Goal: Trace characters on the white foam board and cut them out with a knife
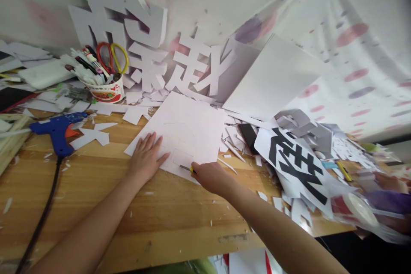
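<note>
Wooden tabletop (pixel 167 222), light brown with visible grain, strewn with white offcuts (pixel 135 113). White board (pixel 205 115): flat, centre, bearing faint pencil lines. Blue glue gun (pixel 61 135): lying at left, black cord trailing to the near edge. Printed paper tub (pixel 107 92): upright, behind the gun. Sheet with bold black strokes (pixel 269 145): right.

And here it's one glue gun (pixel 59 130) at left, one tub (pixel 107 93) and two scissor loops (pixel 119 58) upper left, one black-lettered sheet (pixel 293 165) at right
</note>
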The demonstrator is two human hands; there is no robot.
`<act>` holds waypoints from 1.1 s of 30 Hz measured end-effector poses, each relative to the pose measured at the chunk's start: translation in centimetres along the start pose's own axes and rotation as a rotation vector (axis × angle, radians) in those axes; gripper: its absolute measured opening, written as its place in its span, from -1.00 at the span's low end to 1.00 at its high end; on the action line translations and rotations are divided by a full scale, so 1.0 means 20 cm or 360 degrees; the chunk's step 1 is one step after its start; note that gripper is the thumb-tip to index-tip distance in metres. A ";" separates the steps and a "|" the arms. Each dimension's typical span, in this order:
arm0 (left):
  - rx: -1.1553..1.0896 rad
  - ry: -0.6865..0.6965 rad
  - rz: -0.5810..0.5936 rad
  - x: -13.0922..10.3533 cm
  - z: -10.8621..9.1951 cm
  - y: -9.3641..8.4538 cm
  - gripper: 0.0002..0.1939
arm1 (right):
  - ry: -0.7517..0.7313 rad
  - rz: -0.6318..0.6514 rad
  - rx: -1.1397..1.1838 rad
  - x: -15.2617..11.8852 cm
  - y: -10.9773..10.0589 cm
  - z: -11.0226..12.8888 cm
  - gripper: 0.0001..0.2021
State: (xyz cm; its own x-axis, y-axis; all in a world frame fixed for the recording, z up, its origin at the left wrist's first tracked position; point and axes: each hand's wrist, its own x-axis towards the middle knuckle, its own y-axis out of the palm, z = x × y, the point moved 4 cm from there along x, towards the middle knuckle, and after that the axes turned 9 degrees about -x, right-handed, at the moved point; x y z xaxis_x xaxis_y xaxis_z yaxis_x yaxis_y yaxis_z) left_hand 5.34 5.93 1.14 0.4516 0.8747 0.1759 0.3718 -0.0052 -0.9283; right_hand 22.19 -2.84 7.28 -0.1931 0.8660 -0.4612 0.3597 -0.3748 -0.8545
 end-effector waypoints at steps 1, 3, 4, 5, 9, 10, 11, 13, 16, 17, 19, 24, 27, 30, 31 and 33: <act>-0.0001 0.0002 0.0003 0.00 0.00 0.00 -0.33 | 0.0004 0.0004 0.0002 0.00 0.00 0.00 -0.81; -0.0007 0.0002 0.0008 0.00 0.00 0.00 -0.33 | 0.0029 0.0017 0.0006 -0.01 0.01 -0.01 -0.82; -0.0011 0.0000 0.0009 0.00 0.00 0.00 -0.33 | 0.0045 0.0028 0.0009 -0.02 0.02 -0.01 -0.81; -0.0013 0.0000 0.0009 0.00 0.00 0.00 -0.33 | 0.0062 0.0039 0.0012 -0.03 0.03 -0.01 -0.81; -0.0006 0.0006 0.0014 0.00 0.01 0.01 -0.33 | 0.0113 0.0059 0.0043 -0.06 0.07 -0.01 -0.82; -0.0003 0.0008 0.0017 0.00 0.01 0.01 -0.33 | 0.0116 0.0053 0.0050 -0.07 0.08 -0.02 -0.82; -0.0001 0.0010 0.0020 0.00 0.00 0.01 -0.33 | 0.0119 0.0052 0.0055 -0.07 0.09 -0.02 -0.82; 0.0001 0.0011 0.0023 0.00 0.00 0.01 -0.33 | 0.0132 0.0066 0.0063 -0.09 0.11 -0.02 -0.81; -0.0006 0.0009 0.0020 0.00 0.00 0.00 -0.34 | 0.0163 0.0090 0.0082 -0.10 0.13 -0.03 -0.81; -0.0009 0.0009 0.0016 0.00 0.00 0.00 -0.34 | 0.0169 0.0091 0.0088 -0.11 0.14 -0.04 -0.81; -0.0015 0.0008 0.0011 0.00 0.00 0.00 -0.34 | 0.0181 0.0089 0.0093 -0.12 0.15 -0.04 -0.81; -0.0025 0.0003 0.0014 0.00 0.00 0.00 -0.34 | 0.0214 0.0112 0.0099 -0.16 0.17 -0.05 -0.82; -0.0005 0.0009 0.0022 0.00 0.00 0.00 -0.34 | 0.0230 0.0139 0.0121 -0.19 0.19 -0.05 -0.84; 0.0025 0.0019 0.0023 0.00 0.00 0.00 -0.34 | 0.0245 0.0153 0.0151 -0.21 0.20 -0.05 -0.85; 0.0028 0.0022 0.0021 0.00 0.00 0.00 -0.34 | 0.0256 0.0154 0.0163 -0.22 0.20 -0.05 -0.85; 0.0021 0.0023 0.0011 0.01 0.00 0.00 -0.34 | 0.0280 0.0152 0.0191 -0.23 0.20 -0.05 -0.87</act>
State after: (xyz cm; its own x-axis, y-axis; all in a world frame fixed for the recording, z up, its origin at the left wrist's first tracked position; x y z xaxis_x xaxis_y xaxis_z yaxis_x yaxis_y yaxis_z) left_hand 5.34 6.06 1.08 0.4660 0.8675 0.1740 0.3578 -0.0049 -0.9338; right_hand 25.51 -8.07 6.20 0.0022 0.8651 -0.5016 0.2553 -0.4855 -0.8361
